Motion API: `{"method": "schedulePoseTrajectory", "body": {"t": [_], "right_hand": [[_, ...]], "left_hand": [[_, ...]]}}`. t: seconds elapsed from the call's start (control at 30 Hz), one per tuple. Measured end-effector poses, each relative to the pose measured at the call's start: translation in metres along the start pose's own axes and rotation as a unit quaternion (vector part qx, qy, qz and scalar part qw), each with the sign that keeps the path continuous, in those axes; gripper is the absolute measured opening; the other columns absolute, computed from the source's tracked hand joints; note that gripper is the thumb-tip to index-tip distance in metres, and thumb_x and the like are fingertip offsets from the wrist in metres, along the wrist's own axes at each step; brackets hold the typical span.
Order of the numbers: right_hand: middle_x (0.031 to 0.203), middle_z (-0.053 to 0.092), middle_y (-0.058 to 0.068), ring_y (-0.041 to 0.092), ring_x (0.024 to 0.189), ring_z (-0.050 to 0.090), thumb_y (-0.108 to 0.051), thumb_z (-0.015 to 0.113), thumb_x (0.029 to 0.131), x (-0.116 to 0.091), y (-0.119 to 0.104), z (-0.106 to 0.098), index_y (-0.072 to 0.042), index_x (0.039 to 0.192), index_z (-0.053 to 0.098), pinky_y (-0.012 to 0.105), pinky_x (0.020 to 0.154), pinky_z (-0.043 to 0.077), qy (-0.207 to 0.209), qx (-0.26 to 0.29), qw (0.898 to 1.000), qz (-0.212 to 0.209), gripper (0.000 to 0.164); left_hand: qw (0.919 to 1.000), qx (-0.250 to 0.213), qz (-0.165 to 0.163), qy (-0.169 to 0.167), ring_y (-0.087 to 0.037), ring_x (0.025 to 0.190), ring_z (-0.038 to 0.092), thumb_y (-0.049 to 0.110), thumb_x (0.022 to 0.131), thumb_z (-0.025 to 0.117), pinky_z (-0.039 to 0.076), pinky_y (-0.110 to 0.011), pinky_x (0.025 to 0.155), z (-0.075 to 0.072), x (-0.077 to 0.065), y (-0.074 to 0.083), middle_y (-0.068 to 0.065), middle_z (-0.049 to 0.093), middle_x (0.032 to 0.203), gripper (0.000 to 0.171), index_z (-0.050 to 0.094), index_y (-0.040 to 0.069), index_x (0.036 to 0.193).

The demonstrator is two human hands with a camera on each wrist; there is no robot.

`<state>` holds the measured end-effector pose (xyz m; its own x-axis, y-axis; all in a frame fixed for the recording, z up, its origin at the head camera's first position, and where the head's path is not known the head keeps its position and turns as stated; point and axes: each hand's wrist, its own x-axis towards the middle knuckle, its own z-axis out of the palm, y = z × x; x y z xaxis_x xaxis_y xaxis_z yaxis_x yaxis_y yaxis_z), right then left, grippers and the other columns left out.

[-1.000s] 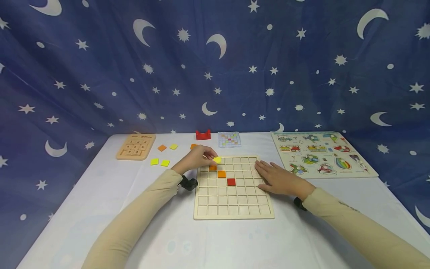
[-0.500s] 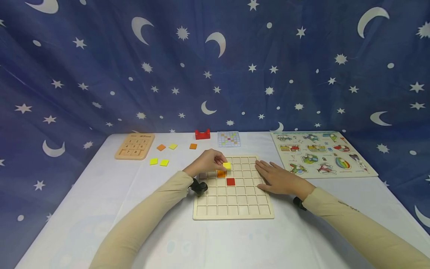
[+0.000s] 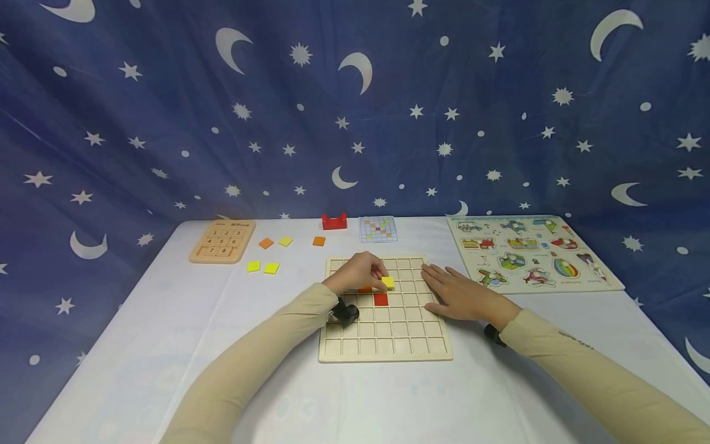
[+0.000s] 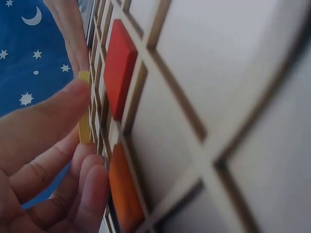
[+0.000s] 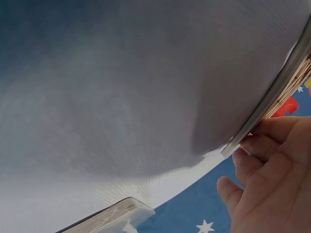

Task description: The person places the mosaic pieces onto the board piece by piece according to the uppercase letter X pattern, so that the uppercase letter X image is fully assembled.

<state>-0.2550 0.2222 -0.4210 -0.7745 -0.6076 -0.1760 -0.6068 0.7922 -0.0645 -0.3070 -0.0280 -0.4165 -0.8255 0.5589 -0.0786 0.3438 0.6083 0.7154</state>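
My left hand [image 3: 360,272] pinches a yellow square tile [image 3: 387,282] between thumb and fingers, over the upper middle of a wooden grid board [image 3: 386,349]. In the left wrist view the yellow tile [image 4: 84,128] stands edge-on, just off the grid. A red tile [image 3: 381,300] lies in a cell close below the hand. Up and left of it sits an orange tile [image 3: 365,289], partly covered by the fingers; both show in the left wrist view. My right hand [image 3: 463,295] rests on the board's right edge, fingers extended. Cells beneath the left hand are hidden.
Several loose yellow and orange tiles [image 3: 271,268] lie left of the board. A number puzzle [image 3: 242,243] is at the far left. Behind the board are a red stand [image 3: 334,222] and a pattern card [image 3: 378,229]. A picture puzzle board [image 3: 540,262] lies at the right.
My left hand has carried the yellow tile from the board's upper left rightward and toward me, over the grid. The right hand stays at the board's edge.
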Motion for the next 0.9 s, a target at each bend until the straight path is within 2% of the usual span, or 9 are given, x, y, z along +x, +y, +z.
{"method": "schedulePoseTrajectory", "body": {"t": [0.47, 0.7, 0.9], "right_hand": [[0.156, 0.019, 0.018, 0.034, 0.144, 0.019, -0.048, 0.043, 0.096, 0.0, 0.001, -0.001, 0.002, 0.147, 0.022, 0.053, 0.115, 0.02, -0.003, 0.006, 1.0, -0.002, 0.075], [0.156, 0.019, 0.018, 0.034, 0.144, 0.019, -0.049, 0.043, 0.096, 0.001, 0.001, 0.0, 0.002, 0.147, 0.022, 0.054, 0.114, 0.02, -0.001, 0.004, 1.0, -0.002, 0.075], [0.156, 0.018, 0.017, 0.033, 0.144, 0.019, -0.049, 0.043, 0.096, 0.001, 0.0, 0.0, 0.001, 0.148, 0.021, 0.053, 0.115, 0.02, -0.006, 0.009, 1.0, 0.004, 0.075]], "left_hand": [[0.9987, 0.049, -0.012, -0.009, -0.007, 0.07, 0.054, 0.011, 0.07, 0.082, 0.045, -0.015, 0.065, 0.005, 0.005, 0.012, -0.003, 0.067, 0.08, 0.019, 0.071, 0.005, 0.085], [0.9992, 0.038, -0.01, -0.01, -0.006, 0.071, 0.054, 0.009, 0.069, 0.082, 0.045, -0.015, 0.066, 0.004, 0.004, 0.01, -0.002, 0.066, 0.08, 0.02, 0.071, 0.005, 0.085], [0.9994, 0.032, -0.008, -0.01, -0.006, 0.069, 0.055, 0.006, 0.073, 0.078, 0.045, -0.015, 0.064, 0.0, 0.003, 0.006, -0.003, 0.067, 0.079, 0.013, 0.071, 0.006, 0.084]]}}
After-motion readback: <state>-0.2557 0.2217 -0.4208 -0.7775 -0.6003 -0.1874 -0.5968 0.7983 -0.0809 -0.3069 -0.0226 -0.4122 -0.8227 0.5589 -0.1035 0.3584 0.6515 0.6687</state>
